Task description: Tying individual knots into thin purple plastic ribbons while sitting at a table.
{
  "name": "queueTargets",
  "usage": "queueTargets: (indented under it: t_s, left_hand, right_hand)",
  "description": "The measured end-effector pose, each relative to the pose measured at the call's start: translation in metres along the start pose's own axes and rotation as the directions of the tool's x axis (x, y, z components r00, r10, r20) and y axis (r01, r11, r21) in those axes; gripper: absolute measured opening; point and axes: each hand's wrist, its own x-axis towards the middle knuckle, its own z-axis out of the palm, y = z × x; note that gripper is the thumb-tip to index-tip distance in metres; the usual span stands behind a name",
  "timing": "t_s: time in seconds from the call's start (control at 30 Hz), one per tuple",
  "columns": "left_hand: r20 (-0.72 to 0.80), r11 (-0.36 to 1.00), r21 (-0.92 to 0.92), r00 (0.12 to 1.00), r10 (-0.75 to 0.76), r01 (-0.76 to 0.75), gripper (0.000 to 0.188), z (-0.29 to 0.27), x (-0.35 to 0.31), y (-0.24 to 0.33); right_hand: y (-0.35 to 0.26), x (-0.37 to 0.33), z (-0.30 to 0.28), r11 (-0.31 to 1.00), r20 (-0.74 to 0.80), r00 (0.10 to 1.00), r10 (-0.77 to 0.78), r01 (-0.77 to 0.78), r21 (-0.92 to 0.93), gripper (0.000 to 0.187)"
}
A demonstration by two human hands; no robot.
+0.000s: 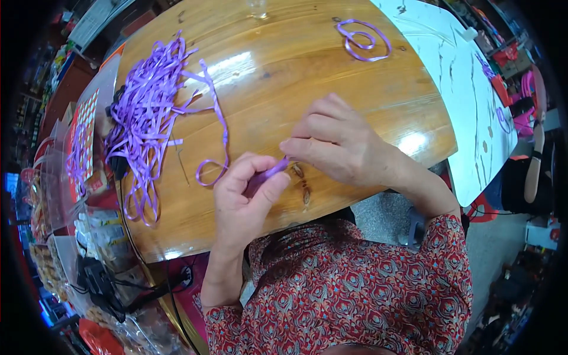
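Near the front edge of the wooden table, my left hand (245, 192) pinches a folded purple ribbon (266, 176) between thumb and fingers. Just to the right, the curled fingers of my right hand (337, 142) meet the upper end of that ribbon; the fingertips hide the exact grip. A loose purple strip (220, 118) runs from beside my left hand, through a small loop, up toward a big tangled heap of purple ribbons (145, 94) at the table's left. Far off at the right back lies a single coiled purple ribbon (387, 48).
The glossy wooden table (266, 100) fills the middle. A white marbled board (473, 118) adjoins it on the right. At the back edge stands a clear glass (257, 8). Bags and a black cable (127, 219) crowd the left side.
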Motion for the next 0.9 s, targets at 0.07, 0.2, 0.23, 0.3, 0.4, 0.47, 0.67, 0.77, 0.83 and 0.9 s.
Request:
queueTargets:
  t_s: [0.07, 0.2, 0.23, 0.3, 0.4, 0.47, 0.67, 0.77, 0.83, 0.9]
  left_hand:
    - [0.029, 0.995, 0.092, 0.999, -0.044, 0.041, 0.009, -0.004, 0.000, 0.002]
    - [-0.050, 0.999, 0.030, 0.998, 0.022, -0.020, 0.005, -0.006, 0.003, -0.003]
    - [-0.043, 0.998, 0.049, 0.999, 0.031, -0.028, 0.005, -0.005, 0.004, -0.003]
    - [0.019, 0.998, 0.045, 0.999, 0.036, -0.036, 0.004, 0.003, 0.010, -0.004]
    - [-0.064, 0.999, 0.041, 0.998, 0.014, -0.011, 0.004, 0.008, 0.012, 0.003]
    - [-0.094, 1.000, 0.017, 0.996, 0.004, -0.003, 0.007, -0.005, 0.009, -0.002]
    - [-0.003, 0.995, -0.095, 1.000, -0.023, 0.023, 0.007, -0.003, 0.014, -0.008]
    - [0.055, 0.999, 0.028, 0.998, 0.016, -0.018, 0.008, 0.000, 0.016, -0.008]
    - [0.075, 0.989, 0.136, 0.996, 0.051, -0.061, 0.009, 0.000, 0.018, -0.007]
    - [0.134, 0.935, 0.324, 0.985, 0.106, -0.145, 0.010, -0.001, 0.019, -0.006]
  right_hand:
    - [0.001, -0.002, 0.002, 0.988, 0.024, 0.996, 0.085, -0.087, 0.125, 0.031]
    - [-0.004, 0.005, -0.006, 0.992, -0.105, 0.987, 0.119, -0.115, 0.048, 0.031]
    - [-0.008, 0.009, -0.006, 0.998, -0.125, 0.990, 0.069, -0.069, 0.004, 0.032]
    - [-0.013, 0.006, -0.006, 0.995, -0.136, 0.989, 0.053, -0.064, -0.082, 0.033]
    - [-0.009, -0.004, 0.003, 0.997, -0.098, 0.994, 0.041, -0.035, 0.062, 0.033]
    - [-0.006, -0.002, 0.014, 0.992, -0.159, 0.987, 0.022, -0.001, 0.129, 0.031]
    - [-0.012, -0.012, 0.010, 0.998, -0.192, 0.980, 0.048, -0.053, -0.021, 0.019]
    - [-0.011, -0.020, 0.001, 0.993, -0.120, 0.991, 0.061, -0.072, -0.089, 0.016]
    - [-0.008, -0.023, -0.002, 0.993, -0.079, 0.995, 0.067, -0.074, -0.094, 0.016]
    - [-0.007, -0.026, -0.005, 0.983, 0.007, 0.989, 0.146, -0.146, 0.108, 0.011]
